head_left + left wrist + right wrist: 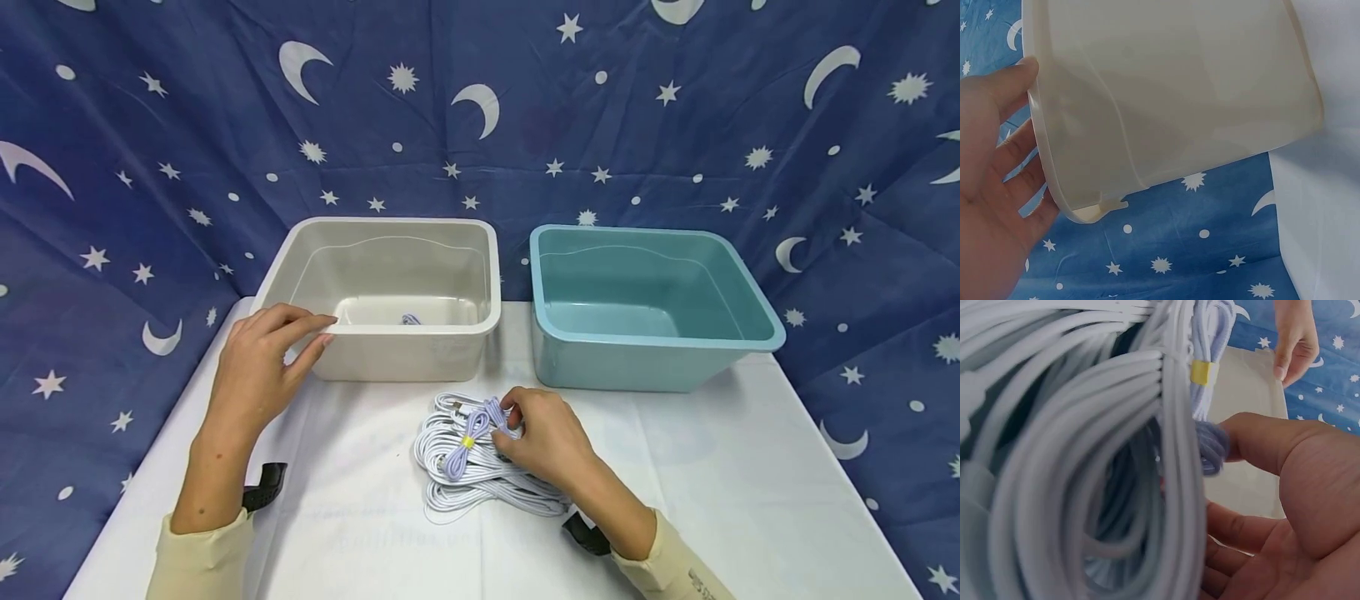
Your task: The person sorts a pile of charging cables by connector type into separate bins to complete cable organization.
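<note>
My left hand (258,367) pinches the front rim of a beige bin (397,354), near its left corner. In the left wrist view the thumb (1019,75) lies against that rim, with the other fingers at the rim's edge. A small lavender cable bundle (410,319) lies inside this bin. My right hand (547,437) pinches a lavender cable bundle (1211,449) between thumb and fingers, over a pile of coiled white cables (517,492). On the pile, beside the fingertips, lies another lavender cable bundle (467,446) with a yellow tie.
A teal bin (660,362) stands right of the beige one at the back of the white-covered table (360,517). Behind and at both sides hangs a blue cloth (525,92) with moons and stars. Black wrist straps (266,487) show at the forearms.
</note>
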Motion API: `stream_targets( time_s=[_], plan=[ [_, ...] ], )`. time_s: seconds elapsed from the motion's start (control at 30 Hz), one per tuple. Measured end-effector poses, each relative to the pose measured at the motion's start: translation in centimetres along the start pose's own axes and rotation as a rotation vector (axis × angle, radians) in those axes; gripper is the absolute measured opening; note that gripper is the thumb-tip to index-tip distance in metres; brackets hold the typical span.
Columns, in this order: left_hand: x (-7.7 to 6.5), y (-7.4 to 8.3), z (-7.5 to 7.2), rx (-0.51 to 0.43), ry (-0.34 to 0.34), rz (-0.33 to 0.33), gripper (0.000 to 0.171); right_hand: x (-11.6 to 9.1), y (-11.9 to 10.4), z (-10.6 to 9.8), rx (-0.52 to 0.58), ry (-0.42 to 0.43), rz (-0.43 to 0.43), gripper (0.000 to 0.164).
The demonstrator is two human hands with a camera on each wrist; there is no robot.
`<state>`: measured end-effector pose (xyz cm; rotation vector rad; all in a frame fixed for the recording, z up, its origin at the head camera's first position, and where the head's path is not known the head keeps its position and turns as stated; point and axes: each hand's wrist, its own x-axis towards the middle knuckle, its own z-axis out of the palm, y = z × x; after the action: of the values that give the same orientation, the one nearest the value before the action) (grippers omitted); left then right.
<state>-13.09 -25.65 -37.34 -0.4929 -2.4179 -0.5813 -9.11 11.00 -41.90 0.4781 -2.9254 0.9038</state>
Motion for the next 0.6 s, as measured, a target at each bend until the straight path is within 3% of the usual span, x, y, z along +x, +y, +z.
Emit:
stream_targets(
  time_s=[0.33,0.6],
  plan=[
    [-0.08,0.16,0.0,0.006,-0.004,-0.008,0.025,0.26,0.23,0.87,-0.019,0.039,0.053,0.013],
    [-0.07,0.15,-0.04,0.005,-0.002,-0.004,0.026,0.3,0.33,0.16,0.011,0.084,0.062,0.011]
  ],
)
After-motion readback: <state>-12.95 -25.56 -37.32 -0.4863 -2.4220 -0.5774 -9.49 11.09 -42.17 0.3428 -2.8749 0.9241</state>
